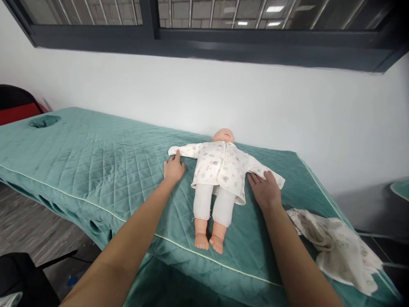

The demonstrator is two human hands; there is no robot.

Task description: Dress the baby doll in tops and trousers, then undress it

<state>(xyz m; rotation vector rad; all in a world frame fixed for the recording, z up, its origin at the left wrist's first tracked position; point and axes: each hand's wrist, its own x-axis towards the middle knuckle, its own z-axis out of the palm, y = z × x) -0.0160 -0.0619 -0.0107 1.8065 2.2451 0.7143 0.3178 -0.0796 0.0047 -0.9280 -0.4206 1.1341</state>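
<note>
A baby doll lies on its back on the green quilted bed cover, arms spread, head toward the wall. It wears a white printed baby jacket over white cloth legs, and its feet are bare. My left hand rests beside the sleeve on the left, its index finger stretched out and touching that sleeve near the cuff. At the other sleeve, my right hand is open with the palm turned up. Its fingers reach to the lower edge of the sleeve and the thumb lies against the cloth.
A crumpled printed white cloth lies on the right end of the green bed. The bed stands against a white wall under a dark-framed window. A face hole is at the left end; a black object stands at lower left.
</note>
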